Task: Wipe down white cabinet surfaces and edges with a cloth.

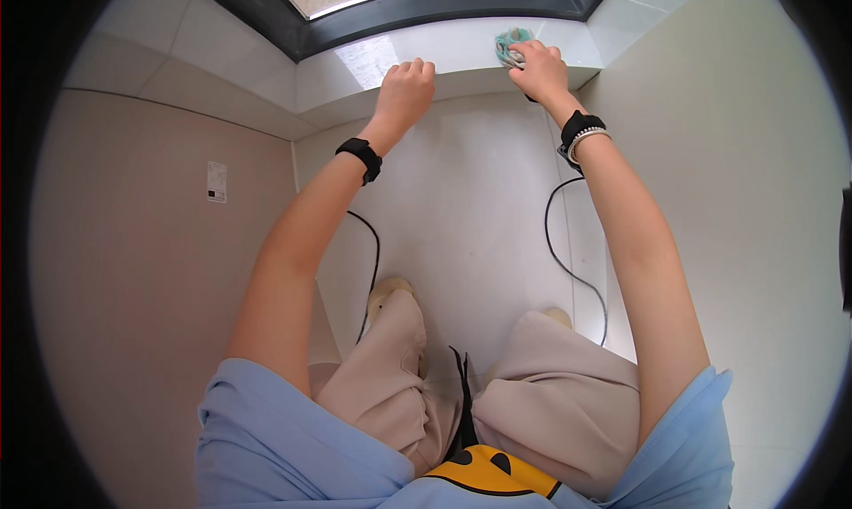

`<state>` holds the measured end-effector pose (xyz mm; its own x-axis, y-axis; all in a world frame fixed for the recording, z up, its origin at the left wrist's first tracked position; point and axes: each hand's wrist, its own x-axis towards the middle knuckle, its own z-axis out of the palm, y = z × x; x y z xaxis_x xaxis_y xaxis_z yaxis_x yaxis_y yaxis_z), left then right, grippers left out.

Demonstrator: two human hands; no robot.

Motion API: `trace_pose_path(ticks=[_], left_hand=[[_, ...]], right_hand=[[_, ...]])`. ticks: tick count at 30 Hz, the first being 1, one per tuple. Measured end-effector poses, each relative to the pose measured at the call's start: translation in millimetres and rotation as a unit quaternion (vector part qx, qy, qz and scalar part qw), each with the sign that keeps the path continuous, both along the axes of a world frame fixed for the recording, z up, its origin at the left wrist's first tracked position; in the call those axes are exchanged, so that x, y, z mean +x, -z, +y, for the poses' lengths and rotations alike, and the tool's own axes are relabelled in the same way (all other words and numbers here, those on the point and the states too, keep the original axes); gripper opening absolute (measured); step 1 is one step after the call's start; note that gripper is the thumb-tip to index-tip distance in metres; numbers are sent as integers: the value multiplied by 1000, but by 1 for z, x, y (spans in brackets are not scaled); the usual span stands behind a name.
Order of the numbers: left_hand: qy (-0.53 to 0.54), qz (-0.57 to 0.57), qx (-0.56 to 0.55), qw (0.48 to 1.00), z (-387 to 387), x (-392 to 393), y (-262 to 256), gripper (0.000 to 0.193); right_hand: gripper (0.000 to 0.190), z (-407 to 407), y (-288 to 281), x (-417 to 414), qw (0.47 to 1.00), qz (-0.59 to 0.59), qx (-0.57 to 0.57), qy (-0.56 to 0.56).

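My right hand (542,71) grips a crumpled teal-and-white cloth (507,48) on the glossy white tiled sill (452,48), close to its right end. The cloth shows past my thumb and fingertips; the rest is under the hand. Farther left, my left hand (407,89) is at the sill's front edge with its fingers curled in. Nothing shows in that hand, though its palm is hidden. A black band (361,157) circles my left wrist. On the right wrist are a black band (580,128) and a pale beaded bracelet (589,136).
A dark window frame (439,22) borders the sill at the back. Smooth panels rise on both sides, the left panel (133,243) bearing a printed label (217,182). Black cables (377,243) run along the pale floor (479,209) near my shoes (393,288).
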<state>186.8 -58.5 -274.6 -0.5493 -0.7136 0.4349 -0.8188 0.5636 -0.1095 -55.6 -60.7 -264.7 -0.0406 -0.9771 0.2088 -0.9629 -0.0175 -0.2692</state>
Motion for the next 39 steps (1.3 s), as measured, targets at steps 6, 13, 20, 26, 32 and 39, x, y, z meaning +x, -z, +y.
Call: trace_pose_path(ticks=[6, 13, 20, 26, 32, 39], left_hand=[[35, 23, -75, 996, -4, 1, 4, 3], [30, 22, -82, 996, -3, 1, 5, 5], [34, 28, -76, 996, -2, -1, 4, 5], [16, 19, -53, 998, 0, 0, 3, 8], [23, 19, -58, 998, 0, 0, 1, 4], [19, 29, -50, 998, -1, -5, 0, 4]], right_hand=[[42, 0, 0, -1, 1000, -2, -1, -6], [43, -2, 2, 0, 1000, 1, -7, -17], [44, 0, 3, -4, 1000, 3, -11, -16], [43, 2, 2, -2, 1000, 2, -8, -15], [43, 1, 1, -2, 1000, 2, -9, -18], [46, 5, 1, 0, 997, 68, -18, -19]])
